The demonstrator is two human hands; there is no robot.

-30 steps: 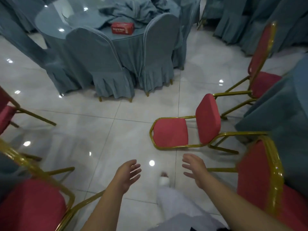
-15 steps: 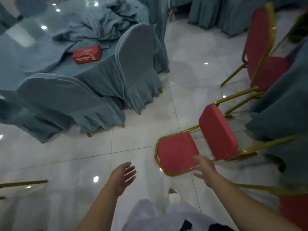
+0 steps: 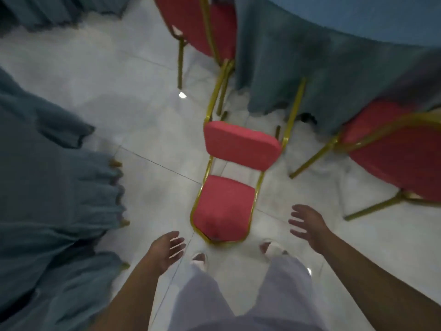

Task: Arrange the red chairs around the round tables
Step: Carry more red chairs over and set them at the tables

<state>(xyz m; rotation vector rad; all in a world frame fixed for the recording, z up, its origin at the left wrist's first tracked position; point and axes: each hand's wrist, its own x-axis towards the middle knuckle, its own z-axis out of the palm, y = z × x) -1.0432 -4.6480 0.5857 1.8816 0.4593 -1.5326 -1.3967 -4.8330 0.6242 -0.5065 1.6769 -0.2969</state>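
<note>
A red chair with a gold frame (image 3: 224, 209) lies tipped on its back on the tiled floor right in front of me, backrest pad nearest my feet, seat pad and legs pointing toward a round table draped in teal cloth (image 3: 322, 56). My left hand (image 3: 167, 249) hovers open just left of the backrest, fingers spread, touching nothing. My right hand (image 3: 307, 225) hovers open to the right of it, also empty. Two more red chairs stand at the table: one at the top (image 3: 202, 27), one at the right (image 3: 401, 154).
Chairs in teal covers (image 3: 55, 187) crowd the left side, their skirts reaching the floor. My legs and white slippers (image 3: 199, 259) stand just behind the fallen chair. Bare tile lies between the covered chairs and the fallen chair.
The view has swung right and down, so the fallen chair now lies straight ahead at my feet. Both hands stay open and now flank its backrest.
</note>
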